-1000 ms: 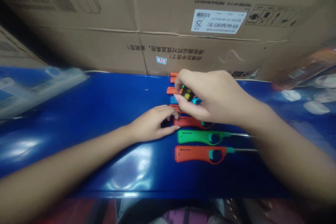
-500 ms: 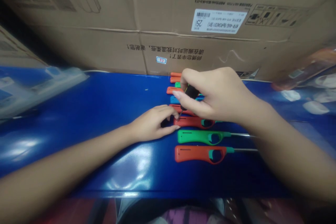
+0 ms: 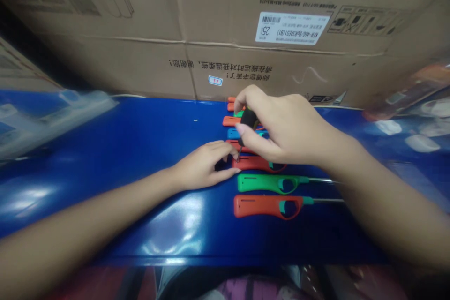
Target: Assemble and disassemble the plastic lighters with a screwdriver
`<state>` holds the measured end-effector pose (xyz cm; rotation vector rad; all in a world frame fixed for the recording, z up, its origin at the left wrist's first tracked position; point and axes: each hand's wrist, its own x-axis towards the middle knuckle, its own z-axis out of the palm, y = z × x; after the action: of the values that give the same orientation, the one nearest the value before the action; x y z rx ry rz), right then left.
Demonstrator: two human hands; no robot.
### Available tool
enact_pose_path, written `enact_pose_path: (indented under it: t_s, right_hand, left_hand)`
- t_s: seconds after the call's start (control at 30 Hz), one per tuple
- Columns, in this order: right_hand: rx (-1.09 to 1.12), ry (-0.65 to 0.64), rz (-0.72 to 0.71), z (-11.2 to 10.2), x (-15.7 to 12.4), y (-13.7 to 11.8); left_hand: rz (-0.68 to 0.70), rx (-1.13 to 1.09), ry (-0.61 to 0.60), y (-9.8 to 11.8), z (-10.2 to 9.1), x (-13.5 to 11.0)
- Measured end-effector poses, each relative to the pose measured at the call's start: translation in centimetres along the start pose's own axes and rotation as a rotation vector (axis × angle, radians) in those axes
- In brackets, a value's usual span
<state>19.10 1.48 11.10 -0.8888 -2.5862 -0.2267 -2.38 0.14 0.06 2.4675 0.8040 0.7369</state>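
My right hand (image 3: 281,126) is closed around the black handle of a small screwdriver (image 3: 249,119). Its thin metal shaft slants down to the butt end of a red long-necked gas lighter (image 3: 253,163). At that same end, the thumb and forefinger of my left hand (image 3: 207,164) grip the lighter from its two sides. On the near side lie a green lighter (image 3: 258,183) and an orange lighter (image 3: 262,206), handles to the left and metal necks to the right. Beyond are a blue lighter (image 3: 232,133) and several others, partly covered by my right hand.
A large cardboard box (image 3: 140,56) stands along the back of the blue table (image 3: 147,150). Blurred clear plastic packaging (image 3: 84,115) lies at the left. White pieces (image 3: 422,143) and a clear plastic container (image 3: 404,93) are at the right.
My right hand has shifted slightly left, bringing the screwdriver handle more upright and into fuller view. The left hand and the lighters keep their places.
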Motion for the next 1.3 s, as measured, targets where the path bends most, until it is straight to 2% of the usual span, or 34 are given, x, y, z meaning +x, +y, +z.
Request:
enact_pose_path:
  t_s: [0.23,0.47,0.63,0.8,1.1,1.3]
  right_hand:
    - [0.074,0.01,-0.057,0.18,-0.07,-0.14]
    - [0.013,-0.025,-0.004,-0.2,-0.04,0.04]
    - [0.07,-0.026,-0.047,-0.26,-0.07,-0.12]
    - [-0.04,-0.005,-0.038,-0.17,0.03,-0.26]
    - [-0.024,-0.004,-0.038,-0.14,0.0,-0.18]
    - [0.056,-0.005,-0.121,-0.07,-0.09,-0.27]
  left_hand:
    - [0.023,0.008,0.019,-0.06,0.07,-0.02]
    - [0.006,0.021,0.003,-0.09,0.11,-0.04]
    - [0.019,0.027,0.022,-0.1,0.1,-0.08]
    - [0.017,0.028,0.007,-0.09,0.07,-0.1]
    - [0.03,0.035,0.01,-0.07,0.07,-0.1]
    - [0.006,0.006,0.011,0.01,0.12,-0.1]
